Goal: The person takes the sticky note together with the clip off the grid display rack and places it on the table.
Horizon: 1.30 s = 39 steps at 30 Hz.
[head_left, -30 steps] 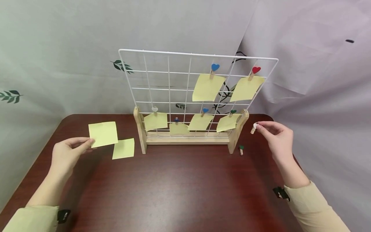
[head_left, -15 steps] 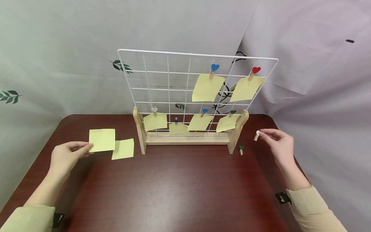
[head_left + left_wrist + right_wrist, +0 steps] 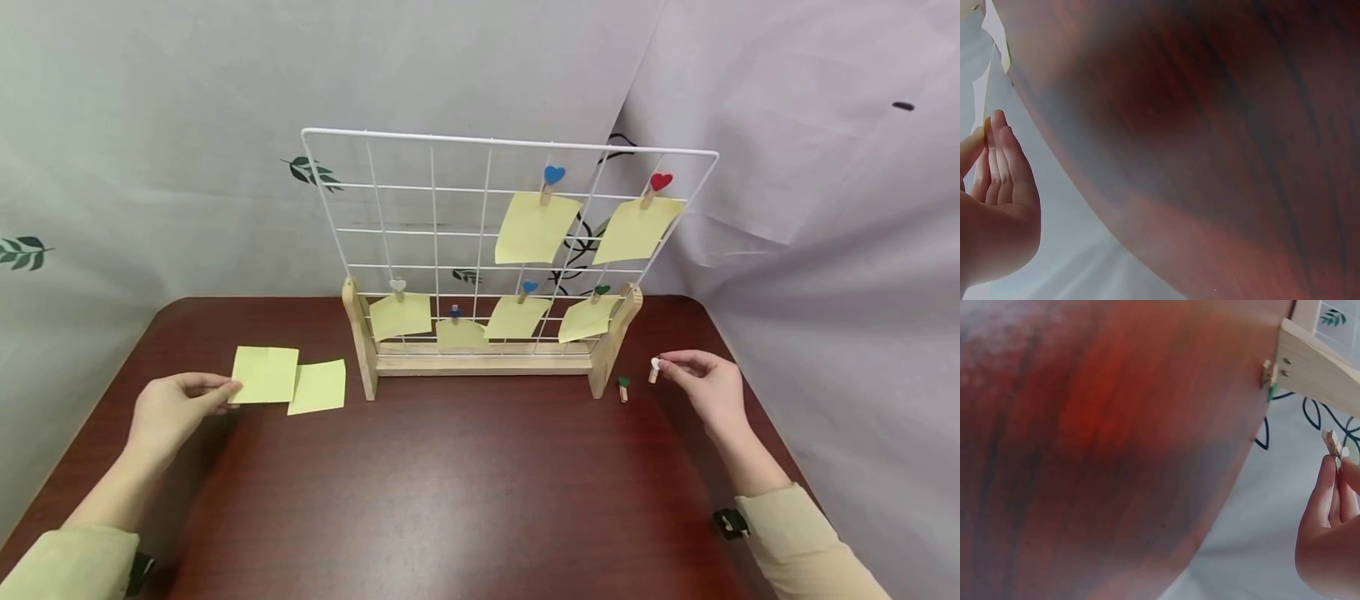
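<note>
left hand [image 3: 174, 408]: fingers pinched together on a yellow note [image 3: 265, 375] by its near-left corner, at left of counter [image 3: 480, 483]
right hand [image 3: 708, 387]: fingers pinched on a white heart clip [image 3: 654, 371], right of the stand
loose note [image 3: 318, 387]: on counter, just right of the held one; can't tell if touching
green heart clip [image 3: 623, 389]: on counter, between wooden stand [image 3: 483, 366] and right hand
wire grid [image 3: 431, 137]: white, in stand, far middle
clipped notes [image 3: 537, 227]: six on grid, two upper right, four lower
</note>
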### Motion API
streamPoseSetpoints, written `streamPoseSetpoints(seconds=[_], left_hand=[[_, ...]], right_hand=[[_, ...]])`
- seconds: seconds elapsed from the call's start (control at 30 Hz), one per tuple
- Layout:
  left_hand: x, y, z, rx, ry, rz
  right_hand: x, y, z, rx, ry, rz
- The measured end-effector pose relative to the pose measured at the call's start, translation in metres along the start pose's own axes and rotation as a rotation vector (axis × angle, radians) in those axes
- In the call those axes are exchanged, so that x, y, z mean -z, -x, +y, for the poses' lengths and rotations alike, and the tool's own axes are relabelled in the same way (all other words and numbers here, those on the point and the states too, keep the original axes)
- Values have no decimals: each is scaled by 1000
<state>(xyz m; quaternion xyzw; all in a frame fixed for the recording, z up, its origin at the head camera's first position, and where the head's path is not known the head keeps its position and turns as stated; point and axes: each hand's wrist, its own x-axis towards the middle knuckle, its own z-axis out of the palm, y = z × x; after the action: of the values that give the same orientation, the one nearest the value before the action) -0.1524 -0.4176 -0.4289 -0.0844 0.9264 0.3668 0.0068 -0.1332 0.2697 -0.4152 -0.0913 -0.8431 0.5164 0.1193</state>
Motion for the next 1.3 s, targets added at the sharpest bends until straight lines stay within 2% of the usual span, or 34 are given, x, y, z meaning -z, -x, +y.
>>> streamPoseSetpoints(seconds=[0.4,0.77,1.07,1.3], left_hand=[[-3,-1,-5,-5,-38,-20],[9,0,-12,29,-3,-15],[11,1,-17,39,-51,-31],[12,-2,-24,38,-80,-46]], right_hand=[[3,2,15,-53,166,-82],[5,0,23,-84,148,-122],[3,-3,27,-158,92,-171],[2,-4,29,-177,79,-196]])
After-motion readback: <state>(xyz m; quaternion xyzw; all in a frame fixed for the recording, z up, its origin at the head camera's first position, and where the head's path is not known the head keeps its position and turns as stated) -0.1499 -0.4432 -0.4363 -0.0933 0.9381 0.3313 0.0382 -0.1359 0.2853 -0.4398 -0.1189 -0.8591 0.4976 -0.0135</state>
